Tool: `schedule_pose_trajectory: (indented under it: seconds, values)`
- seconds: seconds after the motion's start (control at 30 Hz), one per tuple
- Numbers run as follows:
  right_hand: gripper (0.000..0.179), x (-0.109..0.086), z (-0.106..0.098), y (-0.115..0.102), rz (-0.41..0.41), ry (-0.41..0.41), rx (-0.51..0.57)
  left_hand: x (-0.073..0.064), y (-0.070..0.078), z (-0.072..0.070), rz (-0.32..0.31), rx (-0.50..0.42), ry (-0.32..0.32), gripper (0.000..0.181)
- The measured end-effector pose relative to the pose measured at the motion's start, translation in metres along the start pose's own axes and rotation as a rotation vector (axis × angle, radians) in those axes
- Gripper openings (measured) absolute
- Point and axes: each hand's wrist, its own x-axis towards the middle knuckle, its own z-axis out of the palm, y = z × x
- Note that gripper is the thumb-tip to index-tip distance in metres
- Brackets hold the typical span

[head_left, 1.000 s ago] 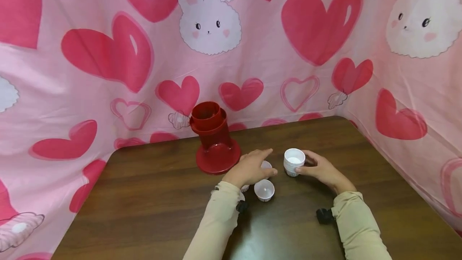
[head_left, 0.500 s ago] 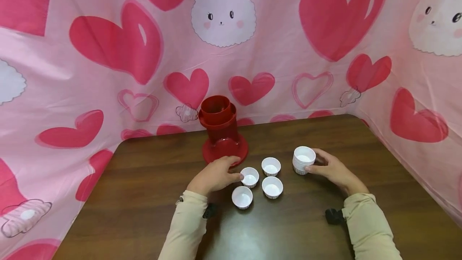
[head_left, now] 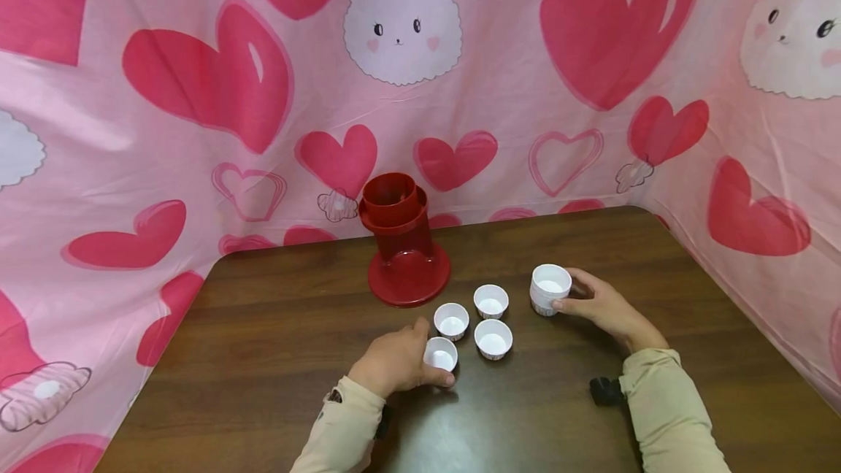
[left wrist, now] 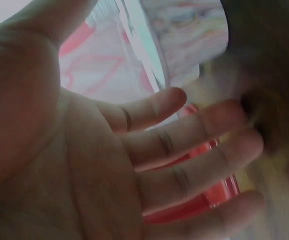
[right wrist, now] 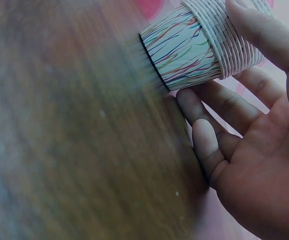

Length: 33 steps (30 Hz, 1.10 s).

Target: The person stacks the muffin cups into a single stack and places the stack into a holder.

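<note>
Cup [head_left: 442, 356], nearest of four loose, just right of left hand [head_left: 394, 361], between thumb and relaxed fingers, contact unclear; right hand [head_left: 611, 312], farther, grips stack [head_left: 548, 292].

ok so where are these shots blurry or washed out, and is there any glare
Head view: mostly clear, with pale glare on the near part of the table; left wrist view: dim and soft, the cup's printed side smeared; right wrist view: the table surface at left badly blurred, the stack of cups much crisper.
</note>
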Motion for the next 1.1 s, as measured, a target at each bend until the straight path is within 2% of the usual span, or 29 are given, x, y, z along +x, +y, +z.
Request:
schedule_pose_trajectory:
  seconds: [0.17, 0.27, 0.37, 0.57, 0.8, 0.97, 1.1]
  values:
    - [0.065, 0.001, 0.0, 0.001, 0.0, 0.0, 0.004, -0.002, 0.009, 0.007, 0.007, 0.099, 0.054, 0.074]
    - [0.066, 0.001, 0.0, 0.001, 0.005, -0.002, 0.007, -0.002, 0.009, 0.007, 0.0, 0.1, 0.05, 0.068]
    - [0.066, 0.001, 0.0, 0.0, 0.008, -0.002, 0.02, -0.001, 0.003, 0.003, 0.011, 0.07, 0.034, 0.059]
    - [0.065, 0.002, 0.001, -0.002, 0.002, -0.003, 0.034, -0.002, -0.014, -0.011, 0.081, -0.014, 0.009, 0.042]
    - [0.064, 0.001, 0.002, -0.005, 0.001, -0.009, 0.057, -0.004, -0.027, -0.023, 0.109, -0.075, 0.035, 0.056]
    - [0.063, 0.001, 0.002, -0.005, -0.014, -0.014, 0.049, -0.003, -0.031, -0.025, 0.134, -0.11, 0.06, 0.046]
    - [0.062, 0.001, 0.003, -0.005, -0.028, -0.017, 0.029, -0.003, -0.034, -0.026, 0.097, -0.139, 0.057, 0.045]
